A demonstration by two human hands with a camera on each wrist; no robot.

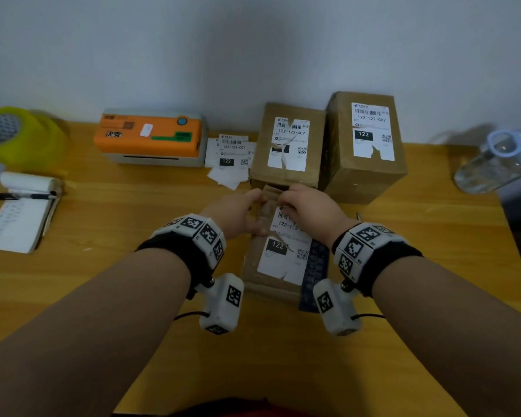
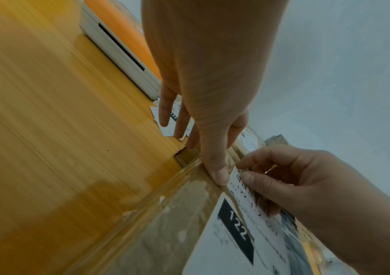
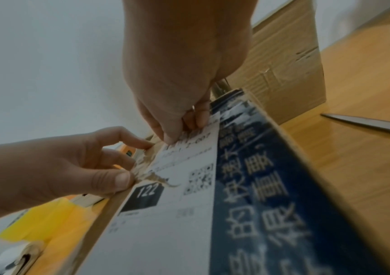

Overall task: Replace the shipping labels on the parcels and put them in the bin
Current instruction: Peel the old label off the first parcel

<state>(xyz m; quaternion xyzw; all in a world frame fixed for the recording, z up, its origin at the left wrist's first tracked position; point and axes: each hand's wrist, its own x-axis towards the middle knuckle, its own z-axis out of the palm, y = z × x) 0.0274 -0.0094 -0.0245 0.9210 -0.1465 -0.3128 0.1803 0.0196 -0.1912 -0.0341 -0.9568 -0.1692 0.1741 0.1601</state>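
On the near parcel [image 1: 251, 263], curled right fingers [image 3: 169, 134] pinch the torn label [image 3: 165, 223].

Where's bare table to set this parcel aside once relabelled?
Widest bare wood: between the notepad and the near parcel, in front of the printer. Right of that parcel, scissors lie on the wood. Crowded at the back: loose labels, the middle parcel, the tall parcel.

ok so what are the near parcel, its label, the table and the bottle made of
parcel: brown cardboard, matt, with glossy clear tape along one edge; torn patches show its paper fibres.
label: thin white paper, matt, likely adhesive-backed; it is ripped raggedly.
table: wood or wood-look laminate, grain lines, slight sheen.
bottle: see-through, plastic or glass, cannot tell.
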